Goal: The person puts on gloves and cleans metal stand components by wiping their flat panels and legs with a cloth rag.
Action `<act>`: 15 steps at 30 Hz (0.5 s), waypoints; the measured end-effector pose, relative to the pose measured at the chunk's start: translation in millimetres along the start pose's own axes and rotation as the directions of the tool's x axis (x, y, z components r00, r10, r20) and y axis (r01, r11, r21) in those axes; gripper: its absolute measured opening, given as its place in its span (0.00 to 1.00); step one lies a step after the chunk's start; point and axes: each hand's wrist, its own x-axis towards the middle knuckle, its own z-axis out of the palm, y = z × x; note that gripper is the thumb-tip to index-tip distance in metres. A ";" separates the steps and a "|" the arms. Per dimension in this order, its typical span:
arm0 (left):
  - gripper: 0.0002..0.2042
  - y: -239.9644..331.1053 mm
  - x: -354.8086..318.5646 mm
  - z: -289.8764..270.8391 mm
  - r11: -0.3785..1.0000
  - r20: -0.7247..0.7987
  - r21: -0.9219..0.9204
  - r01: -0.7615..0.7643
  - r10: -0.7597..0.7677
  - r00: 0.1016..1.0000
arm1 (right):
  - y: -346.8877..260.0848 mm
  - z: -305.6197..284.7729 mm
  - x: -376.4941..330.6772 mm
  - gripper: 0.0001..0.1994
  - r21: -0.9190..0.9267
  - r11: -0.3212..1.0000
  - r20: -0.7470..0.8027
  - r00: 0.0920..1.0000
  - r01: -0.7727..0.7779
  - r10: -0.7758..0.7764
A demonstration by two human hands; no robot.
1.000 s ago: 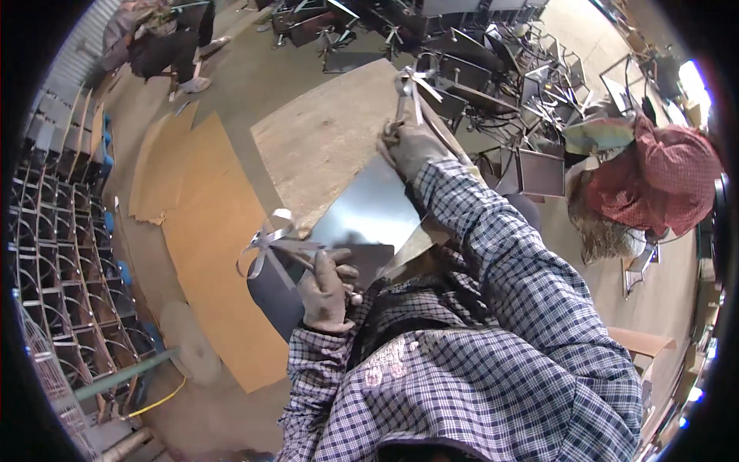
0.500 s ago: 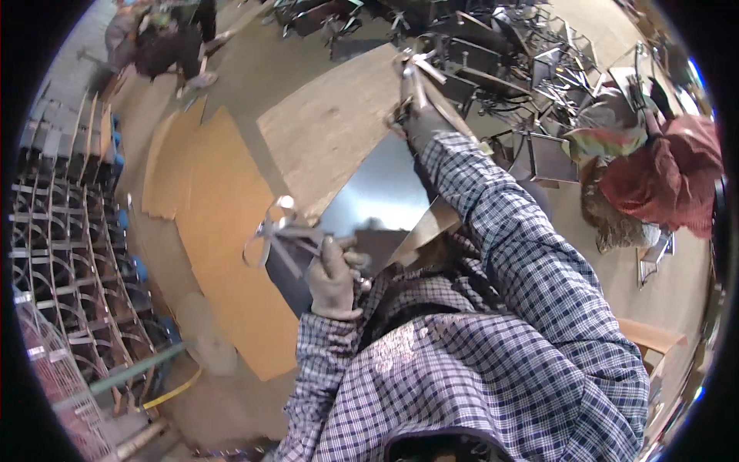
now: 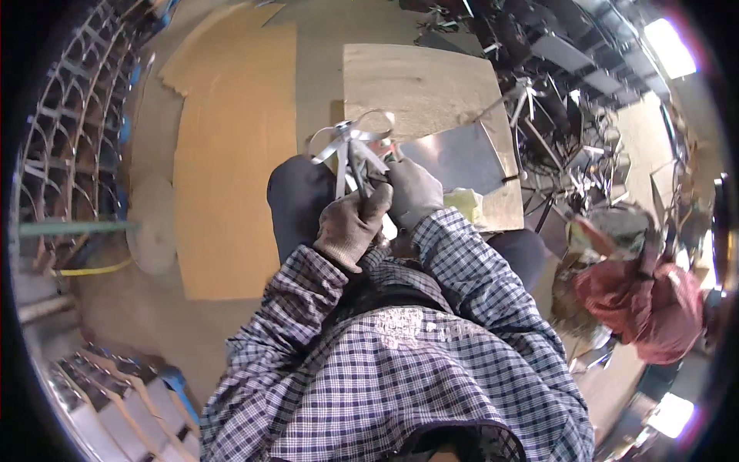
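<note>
My left hand (image 3: 350, 231), in a grey work glove, is closed around the lower strips of a bent metal-strip piece (image 3: 344, 142). Curved bands and straight legs spread from the top of this piece. Close beside it, my gloved right hand (image 3: 416, 189) has its fingers curled near the same strips. A small reddish bit shows at its fingertips, but what it grips is hidden. To the right of that hand, a flat grey metal sheet (image 3: 454, 158) lies on a wooden board (image 3: 408, 77). A yellow-green item (image 3: 464, 204) sits by my right wrist.
A long cardboard sheet (image 3: 231, 154) covers floor at the left. Racks of curved metal parts (image 3: 77, 115) stand beyond it. Another metal-strip piece (image 3: 525, 88) is at the board's right edge, next to a heap of metal frames (image 3: 585, 146). Red cloth (image 3: 647, 308) hangs at the right.
My right arm has come back from its far reach towards the frames, and both hands are now together at the metal-strip piece. The view has turned; the metal sheet lies farther right.
</note>
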 end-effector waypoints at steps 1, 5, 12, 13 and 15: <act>0.29 -0.3 -5.2 -2.4 0.999 0.054 -0.046 0.021 -0.019 0.998 | 1.2 -2.8 0.5 0.14 0.031 0.999 0.003 1.000 -0.030 0.030; 0.19 -5.3 -27.3 -12.6 0.983 0.133 0.149 -0.110 0.090 0.987 | 20.1 -26.7 8.7 0.17 0.076 0.995 -0.233 0.972 0.063 -0.044; 0.26 -17.5 -31.9 -13.6 0.933 0.204 0.266 -0.243 0.192 0.960 | -8.4 6.1 6.6 0.19 0.101 0.994 0.013 0.999 0.044 -0.046; 0.29 -18.0 -31.5 -14.0 0.929 0.193 0.254 -0.268 0.222 0.956 | -14.7 13.0 7.6 0.19 0.118 0.986 0.066 0.990 0.115 -0.123; 0.27 -17.6 -32.7 -14.4 0.911 0.161 0.276 -0.307 0.271 0.949 | -21.0 24.3 8.0 0.15 0.008 0.934 0.080 0.931 0.357 -0.356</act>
